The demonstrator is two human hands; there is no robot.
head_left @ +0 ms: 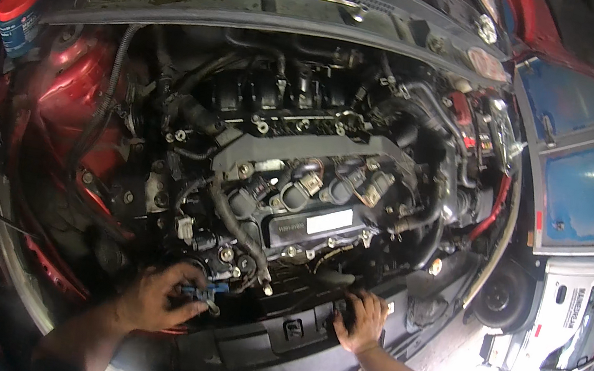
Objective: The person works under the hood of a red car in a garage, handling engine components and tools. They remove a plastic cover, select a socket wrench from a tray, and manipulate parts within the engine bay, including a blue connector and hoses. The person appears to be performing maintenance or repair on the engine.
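Note:
Near the front left corner of a car engine, my left hand (164, 297) is closed, with a small blue piece (208, 293) between thumb and fingers. That piece has a pale, metallic-looking end; its exact kind is unclear. My right hand (364, 322) leans on the black front panel (255, 350), palm down, its thumb apart from the slightly bent fingers. A grey, rounded object (335, 277) lies just beyond those fingertips. Behind both hands is the black engine cover (282, 231) with a white label. A loose-looking black hose (233, 222) runs down toward a spot between my hands.
Ignition coils (302, 190) stand in a row behind the cover. A ratchet-like tool (345, 5) lies on the cowl at the back. A red-lidded blue tub (19, 13) stands at the far left. A blue-panelled metal frame (572, 190) and a white vehicle (573, 307) are on the right.

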